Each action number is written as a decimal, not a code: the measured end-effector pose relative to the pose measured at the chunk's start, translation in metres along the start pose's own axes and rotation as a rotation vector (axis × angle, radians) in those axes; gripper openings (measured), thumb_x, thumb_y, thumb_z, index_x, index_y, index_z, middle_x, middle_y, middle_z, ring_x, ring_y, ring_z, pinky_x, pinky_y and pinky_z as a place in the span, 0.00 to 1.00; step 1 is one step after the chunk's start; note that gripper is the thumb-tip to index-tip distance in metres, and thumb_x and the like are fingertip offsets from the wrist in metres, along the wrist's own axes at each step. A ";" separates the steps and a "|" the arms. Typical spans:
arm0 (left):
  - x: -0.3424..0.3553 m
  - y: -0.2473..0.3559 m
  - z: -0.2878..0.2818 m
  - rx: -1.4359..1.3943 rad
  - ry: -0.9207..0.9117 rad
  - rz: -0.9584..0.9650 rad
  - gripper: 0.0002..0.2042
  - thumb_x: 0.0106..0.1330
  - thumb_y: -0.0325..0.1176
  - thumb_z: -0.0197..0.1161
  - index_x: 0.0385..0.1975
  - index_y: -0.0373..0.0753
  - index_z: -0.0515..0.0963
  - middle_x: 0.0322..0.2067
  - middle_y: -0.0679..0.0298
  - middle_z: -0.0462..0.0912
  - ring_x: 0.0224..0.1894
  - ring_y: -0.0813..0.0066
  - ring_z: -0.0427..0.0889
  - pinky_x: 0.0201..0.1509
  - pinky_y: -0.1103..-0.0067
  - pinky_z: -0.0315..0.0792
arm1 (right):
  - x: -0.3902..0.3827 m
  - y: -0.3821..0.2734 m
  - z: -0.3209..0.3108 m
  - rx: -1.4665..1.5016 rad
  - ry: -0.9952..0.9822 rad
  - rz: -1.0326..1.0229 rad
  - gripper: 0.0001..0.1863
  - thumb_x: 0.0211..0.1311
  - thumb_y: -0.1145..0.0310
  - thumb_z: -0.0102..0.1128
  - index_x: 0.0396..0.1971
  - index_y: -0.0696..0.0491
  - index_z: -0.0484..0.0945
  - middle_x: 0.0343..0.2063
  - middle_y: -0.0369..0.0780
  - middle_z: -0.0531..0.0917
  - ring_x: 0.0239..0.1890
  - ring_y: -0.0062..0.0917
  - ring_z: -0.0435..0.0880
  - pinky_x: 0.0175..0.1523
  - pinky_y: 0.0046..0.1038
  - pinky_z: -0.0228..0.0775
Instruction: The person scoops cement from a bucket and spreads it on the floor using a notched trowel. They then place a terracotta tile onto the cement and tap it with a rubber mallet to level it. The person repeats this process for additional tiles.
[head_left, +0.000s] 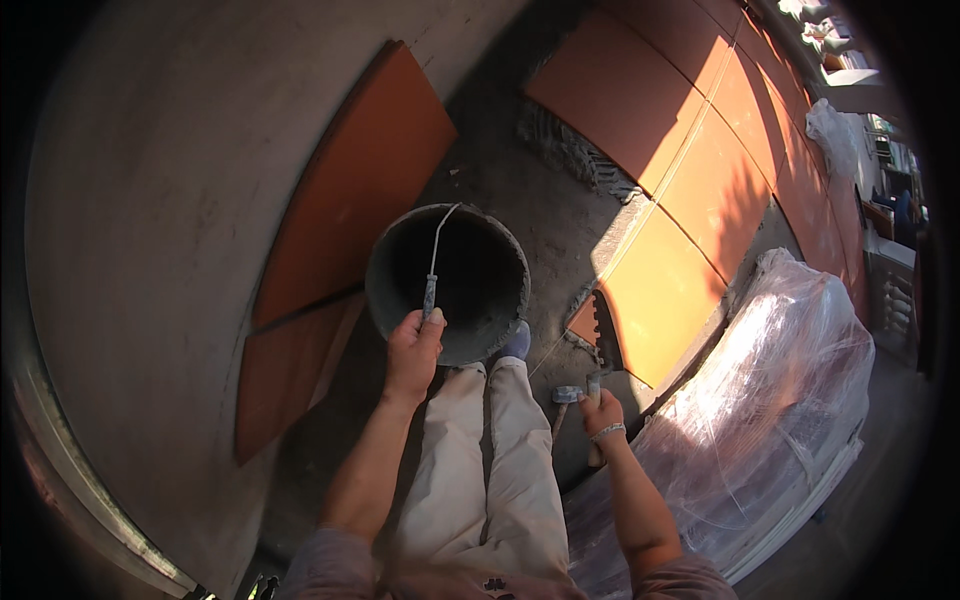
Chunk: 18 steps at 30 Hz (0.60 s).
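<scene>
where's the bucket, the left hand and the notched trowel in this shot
bucket (508,272): head view, right inner wall below the rim
left hand (412,352): head view, back of the hand
notched trowel (609,335): head view, dark blade beside its teeth

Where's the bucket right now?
In the head view, the bucket is slightly left of centre, just beyond the left hand, beside the large orange tiles on the left.

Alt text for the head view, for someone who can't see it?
The left hand holds a wire handle across a grey bucket; the right hand grasps a pale handle. Orange tiles stand against the left wall; floor tiles lie at right.
</scene>
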<state>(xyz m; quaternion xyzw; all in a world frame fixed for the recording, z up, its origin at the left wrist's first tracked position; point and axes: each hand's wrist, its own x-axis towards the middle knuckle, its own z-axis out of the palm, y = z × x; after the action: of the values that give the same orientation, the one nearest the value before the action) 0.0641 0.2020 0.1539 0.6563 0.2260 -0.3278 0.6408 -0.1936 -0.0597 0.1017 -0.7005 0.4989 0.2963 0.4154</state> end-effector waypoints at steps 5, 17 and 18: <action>-0.008 -0.029 -0.012 0.013 0.073 -0.041 0.14 0.75 0.42 0.54 0.30 0.38 0.72 0.17 0.74 0.65 0.20 0.86 0.63 0.29 0.83 0.64 | 0.009 -0.012 -0.015 -0.039 -0.049 -0.070 0.15 0.61 0.59 0.65 0.30 0.57 0.75 0.17 0.37 0.78 0.16 0.22 0.77 0.22 0.27 0.69; -0.092 -0.036 -0.079 -0.142 0.287 -0.165 0.22 0.75 0.52 0.48 0.29 0.38 0.70 0.14 0.74 0.59 0.17 0.83 0.60 0.27 0.80 0.65 | 0.022 -0.017 -0.073 0.015 -0.101 0.096 0.18 0.58 0.57 0.66 0.30 0.58 0.77 0.17 0.41 0.80 0.17 0.27 0.81 0.26 0.31 0.72; -0.099 -0.041 -0.085 -0.148 0.288 -0.183 0.22 0.75 0.53 0.48 0.29 0.39 0.69 0.14 0.74 0.58 0.16 0.83 0.59 0.27 0.80 0.65 | 0.024 -0.018 -0.073 0.017 -0.116 0.073 0.18 0.58 0.57 0.66 0.30 0.58 0.77 0.17 0.41 0.80 0.17 0.27 0.81 0.26 0.31 0.72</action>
<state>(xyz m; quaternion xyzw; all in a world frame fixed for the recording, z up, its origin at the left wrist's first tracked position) -0.0214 0.3016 0.1939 0.6244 0.3977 -0.2697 0.6158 -0.1687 -0.1322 0.1218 -0.6599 0.5016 0.3471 0.4387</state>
